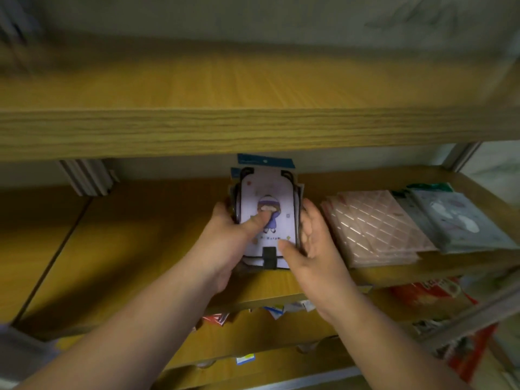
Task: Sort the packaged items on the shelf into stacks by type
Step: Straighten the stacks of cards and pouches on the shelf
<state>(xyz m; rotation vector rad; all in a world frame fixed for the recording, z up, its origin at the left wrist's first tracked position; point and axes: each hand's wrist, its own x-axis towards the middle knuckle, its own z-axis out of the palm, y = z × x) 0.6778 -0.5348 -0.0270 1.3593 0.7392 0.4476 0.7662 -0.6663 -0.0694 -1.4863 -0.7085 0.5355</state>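
1. Wooden shelf [140, 243] in dim light, with a thicker board [253, 130] overhead.
2. Stack of cards [267, 212] with black cords, between both hands near the shelf's front edge; cartoon figure on the top card, blue tag [264, 160] behind.
3. Left hand [228, 237] gripping the stack's left side, thumb pressed on the top card's face.
4. Right hand [312, 249] against the stack's right edge, fingers nearly straight, thumb touching the lower corner.
5. Right of that hand: pink quilted packs [374, 229], stacked; just beyond, touching them, pale packs [458, 220].
6. Below the arms: red packets [430, 291] on a lower shelf, blurred.
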